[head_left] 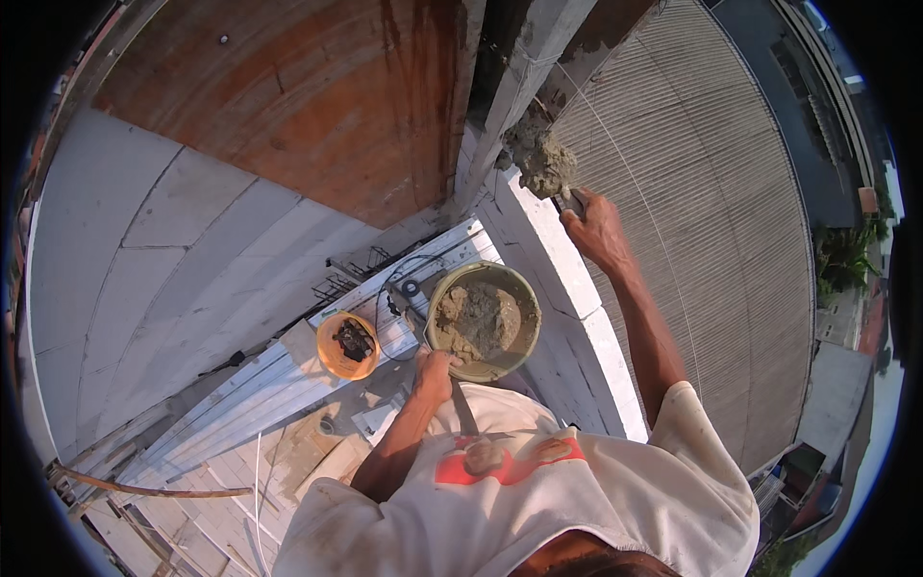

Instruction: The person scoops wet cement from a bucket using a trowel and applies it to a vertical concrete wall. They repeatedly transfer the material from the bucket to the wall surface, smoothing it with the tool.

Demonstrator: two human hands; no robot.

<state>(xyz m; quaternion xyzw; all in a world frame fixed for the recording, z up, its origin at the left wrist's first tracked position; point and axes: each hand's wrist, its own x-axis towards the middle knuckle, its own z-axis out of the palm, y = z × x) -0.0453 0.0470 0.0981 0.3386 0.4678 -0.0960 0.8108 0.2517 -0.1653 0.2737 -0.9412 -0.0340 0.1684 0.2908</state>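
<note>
Bucket holds grey mortar; orange pail holds dark objects

trowel — blade hidden under mortar, orange bucket — contents unclear

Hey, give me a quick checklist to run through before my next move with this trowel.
1. Trowel gripped: ok, its handle is in your right hand.
2. Trowel loaded: ok, a lump of mortar covers its blade.
3. Bucket supplied: ok, there is wet-looking mortar inside.
4. Bucket steadied: ok, your left hand is at its rim.
5. Bucket supported underneath: cannot tell, its base is hidden.
6. Hands protected: not ok, both are bare.
</note>
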